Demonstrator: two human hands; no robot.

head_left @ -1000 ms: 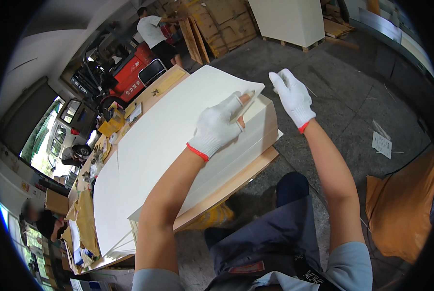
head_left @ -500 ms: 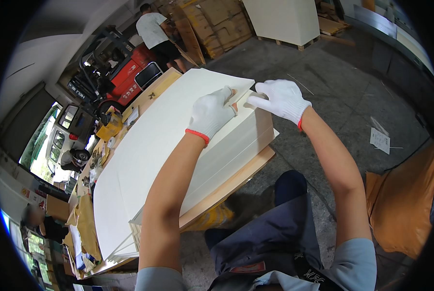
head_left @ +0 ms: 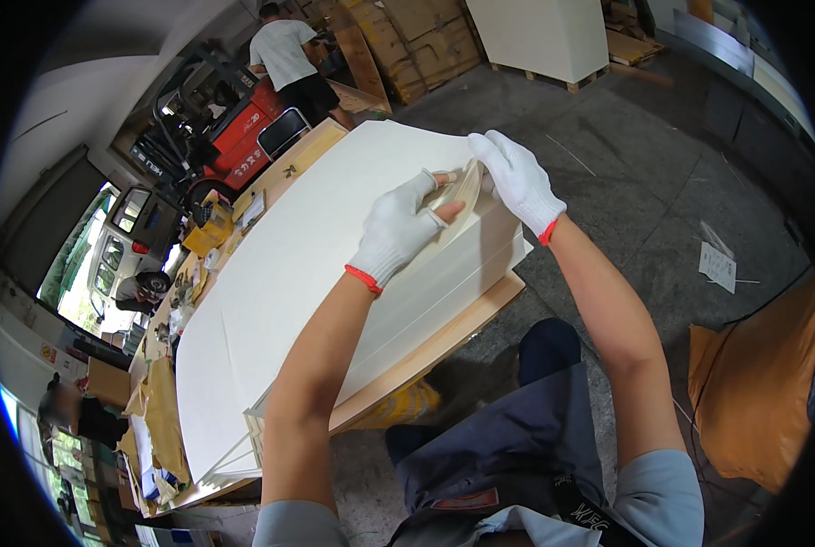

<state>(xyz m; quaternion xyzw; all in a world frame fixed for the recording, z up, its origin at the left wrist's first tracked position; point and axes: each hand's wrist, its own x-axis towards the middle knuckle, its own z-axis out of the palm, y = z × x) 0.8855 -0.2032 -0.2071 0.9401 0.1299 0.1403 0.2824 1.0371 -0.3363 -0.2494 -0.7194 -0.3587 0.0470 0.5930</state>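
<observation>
A tall stack of large white paper sheets (head_left: 289,246) lies on a wooden table. At its right-hand corner several sheets are bent up, their edges fanned apart (head_left: 467,190). My left hand (head_left: 398,223), in a white knit glove with bare thumb and finger tips, grips these sheets at the near edge. My right hand (head_left: 515,180), in a full white glove with a red cuff, is closed around the raised corner. Its fingertips are partly hidden behind the paper.
Tools and a yellow box (head_left: 209,228) line the table's far left side. A red forklift (head_left: 243,137) and a person (head_left: 284,59) stand behind it. Another white stack (head_left: 544,41) sits on a pallet at the back. An orange covered bundle (head_left: 758,401) is at right.
My right hand has closed in on the corner and turned its fingers upward. The corner sheets have bent up and fanned between my hands. My left hand has shifted only slightly.
</observation>
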